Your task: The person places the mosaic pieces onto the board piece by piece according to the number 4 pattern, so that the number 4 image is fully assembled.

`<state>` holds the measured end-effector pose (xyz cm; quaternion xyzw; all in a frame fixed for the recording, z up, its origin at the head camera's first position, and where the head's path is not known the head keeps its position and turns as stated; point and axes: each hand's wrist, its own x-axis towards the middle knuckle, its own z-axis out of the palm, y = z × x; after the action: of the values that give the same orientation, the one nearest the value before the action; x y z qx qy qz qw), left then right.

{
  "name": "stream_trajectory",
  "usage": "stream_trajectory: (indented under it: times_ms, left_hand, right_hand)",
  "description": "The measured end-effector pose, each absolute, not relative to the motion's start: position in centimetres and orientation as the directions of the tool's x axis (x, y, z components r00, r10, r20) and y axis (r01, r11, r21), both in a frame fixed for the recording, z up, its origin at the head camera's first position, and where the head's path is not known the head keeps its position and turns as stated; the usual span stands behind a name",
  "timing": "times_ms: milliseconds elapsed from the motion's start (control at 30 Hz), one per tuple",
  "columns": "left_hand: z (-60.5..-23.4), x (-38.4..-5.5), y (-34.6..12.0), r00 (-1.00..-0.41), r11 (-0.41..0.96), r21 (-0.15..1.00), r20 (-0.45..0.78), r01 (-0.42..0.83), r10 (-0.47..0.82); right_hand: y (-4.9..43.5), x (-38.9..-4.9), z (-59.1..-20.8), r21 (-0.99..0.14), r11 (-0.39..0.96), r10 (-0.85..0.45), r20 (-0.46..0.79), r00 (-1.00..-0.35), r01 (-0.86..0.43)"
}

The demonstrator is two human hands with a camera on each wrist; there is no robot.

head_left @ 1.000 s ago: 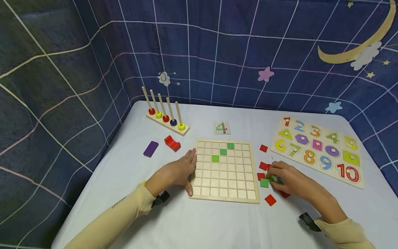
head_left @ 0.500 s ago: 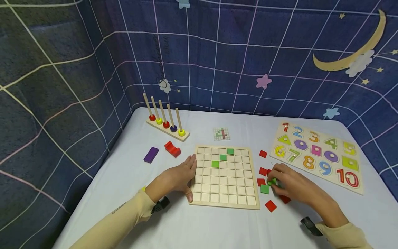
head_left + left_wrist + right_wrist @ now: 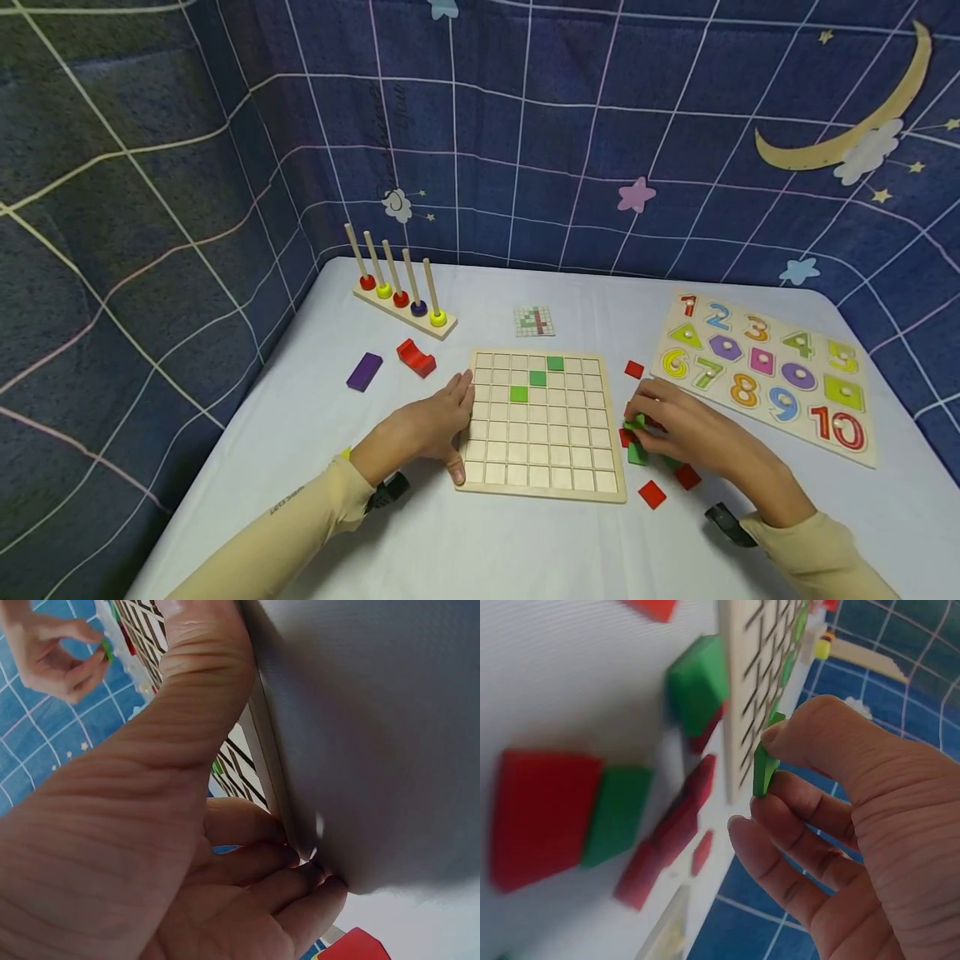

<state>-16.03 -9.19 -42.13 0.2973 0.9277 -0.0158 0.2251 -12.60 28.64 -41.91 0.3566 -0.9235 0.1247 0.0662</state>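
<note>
A wooden grid board point(image 3: 498, 454) lies on the white table with three green tiles point(image 3: 519, 393) set in a diagonal in its upper rows. Along its left edge rests my left hand point(image 3: 429, 427), fingers extended against the side and thumb at the lower left corner. To the right of the board, my right hand point(image 3: 686, 425) pinches a green square tile point(image 3: 766, 761) between thumb and fingers, held above the loose pieces. Under and around that hand lie several red tiles point(image 3: 652, 495) and a loose green tile point(image 3: 637, 454), some partly hidden.
Behind the board lies a small pattern card point(image 3: 534, 321). A peg stand with coloured beads point(image 3: 401, 300), a purple block point(image 3: 364, 372) and a curved red block point(image 3: 416, 358) are at left. A wooden number puzzle point(image 3: 802, 427) occupies the right side.
My right hand has lifted a green tile from the loose pieces and shifted slightly left toward the board. The left hand stays at the board's edge. The head view tilted up a little earlier.
</note>
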Motion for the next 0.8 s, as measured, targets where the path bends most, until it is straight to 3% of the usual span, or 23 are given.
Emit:
stream_trajectory:
  times_ms: [367,600,800]
  left_hand:
    - [-42.1,-16.1,-9.2,-0.715,0.822,0.106,-0.439,0.560,0.544]
    - [-42.2,-16.2,-9.3,-0.717,0.822,0.109,-0.434,0.560,0.546]
    - [-42.7,-16.5,-9.4,-0.713,0.817,0.129,-0.427,0.561,0.557]
  right_hand:
    - [24.7,-14.5,-41.6,-0.210,0.645,-0.704,0.210,-0.678,-0.735]
    - [21.5,-15.8,-42.0,-0.208,0.557,-0.766,0.246,-0.594,-0.804]
    - [18.4,-16.9,-42.1,-0.223,0.526,-0.797,0.206,-0.567,-0.821]
